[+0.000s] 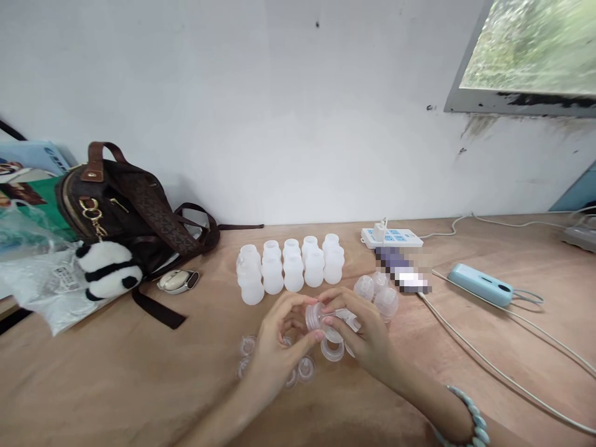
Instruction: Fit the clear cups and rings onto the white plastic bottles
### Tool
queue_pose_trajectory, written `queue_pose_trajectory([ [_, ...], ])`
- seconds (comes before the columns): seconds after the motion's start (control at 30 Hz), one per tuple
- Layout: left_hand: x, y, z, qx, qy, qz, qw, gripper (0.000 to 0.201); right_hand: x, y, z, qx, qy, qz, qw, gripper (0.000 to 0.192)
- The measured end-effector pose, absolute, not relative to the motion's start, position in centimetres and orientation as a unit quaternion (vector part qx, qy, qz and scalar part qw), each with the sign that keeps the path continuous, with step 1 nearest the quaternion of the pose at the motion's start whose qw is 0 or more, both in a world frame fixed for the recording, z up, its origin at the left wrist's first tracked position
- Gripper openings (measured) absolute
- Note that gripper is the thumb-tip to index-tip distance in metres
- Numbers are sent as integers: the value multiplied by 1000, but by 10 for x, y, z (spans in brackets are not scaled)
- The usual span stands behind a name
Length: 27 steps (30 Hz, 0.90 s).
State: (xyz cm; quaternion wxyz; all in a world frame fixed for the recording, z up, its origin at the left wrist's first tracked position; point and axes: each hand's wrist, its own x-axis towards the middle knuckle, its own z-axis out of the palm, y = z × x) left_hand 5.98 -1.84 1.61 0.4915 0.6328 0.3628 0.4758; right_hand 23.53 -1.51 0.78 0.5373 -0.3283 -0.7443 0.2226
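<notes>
My left hand (279, 338) pinches the left side of a translucent screw collar (315, 316), tilted on its side above the table. Across from it, my right hand (361, 329) has its fingers closed on the right side of the same piece, partly covering it. Just below lies a loose clear ring (332, 351). Several clear nipple-like parts (306, 369) rest under and beside my left hand, some hidden by it. Several domed clear caps (385, 302) stand beyond my right hand. Behind both hands, frosted white bottles (293, 273) without lids stand in close rows.
A dark brown backpack (135, 205) with a panda charm (109, 270) leans at the left, near a plastic bag (51, 285). A watch (178, 281) lies nearby. At right are a power strip (391, 238), a blurred phone (403, 270), a blue power bank (479, 285) and cables.
</notes>
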Motion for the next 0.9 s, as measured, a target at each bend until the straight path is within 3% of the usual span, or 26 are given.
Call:
queue_pose_trajectory([
  [0.2,62,-21,12,633,320,473,522,21,235,-17,7,-326,-704,327,540,10],
  [0.37,59,-13,13,619,285,452,576,30,235,-18,7,-315,-701,365,526,11],
  [0.63,53,-3,15,573,221,416,670,40,237,-20,14,-304,-713,362,518,14],
  [0.9,48,-3,25,563,259,391,681,43,237,-21,16,-307,-723,322,528,15],
])
